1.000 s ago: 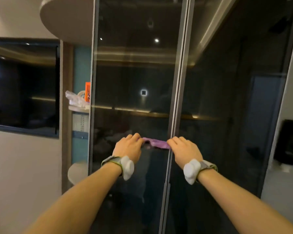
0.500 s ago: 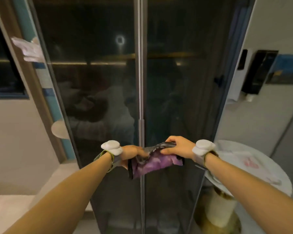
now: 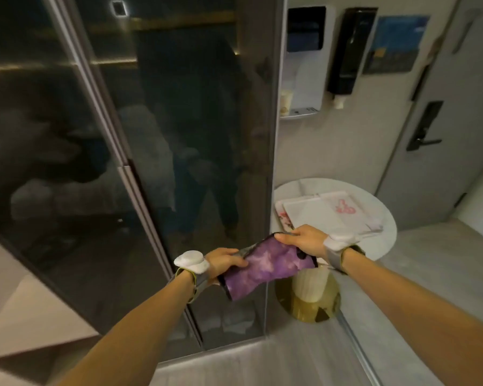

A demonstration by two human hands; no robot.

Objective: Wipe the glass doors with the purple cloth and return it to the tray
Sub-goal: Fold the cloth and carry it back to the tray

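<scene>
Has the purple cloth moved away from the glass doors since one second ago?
Yes. The purple cloth has left the glass doors, lower and rightward, toward the round table.

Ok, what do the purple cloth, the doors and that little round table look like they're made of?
Purple cloth: soft fabric, probably microfibre; it sags and creases between the left hand and right hand.
Glass doors: dark tinted glass, glossy, showing reflections, in thin matte grey frames, probably metal.
Round table: pale top, marble-like but blurred; its base looks shiny brass-coloured metal.
</scene>
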